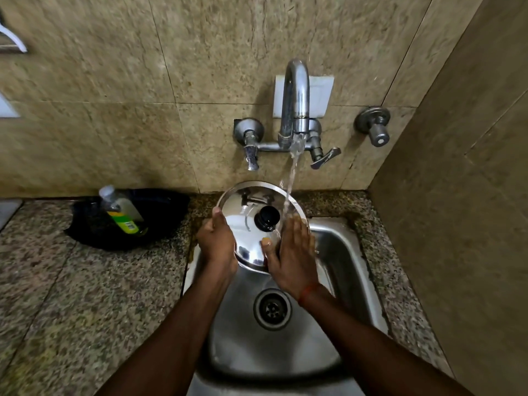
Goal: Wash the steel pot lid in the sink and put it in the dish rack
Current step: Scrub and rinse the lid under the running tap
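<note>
Pot lid [243,221]: steel, mirror-polished, smooth; reflections sharp, wet film on rt side. Knob [267,219]: black, glossy, prob. plastic. Sink [337,241]: stainless, satin finish, duller than lid. Drain strainer [272,309]: same metal, brighter ring. Tap [295,101] + stop valve [375,125]: chrome-look, shiny, a few dull spots. Wall [114,81]: beige stone-look tiles, smooth, low sheen. Counter [85,295]: speckled granite-look, polished. Bottle [121,210]: clear plastic, glossy label. Tub [163,207] under it: black, semi-gloss, material can't tell. Wrist thread [307,292]: red-orange cloth, matt. Plate [324,92] behind tap: white, matt, plastic-like.
</note>
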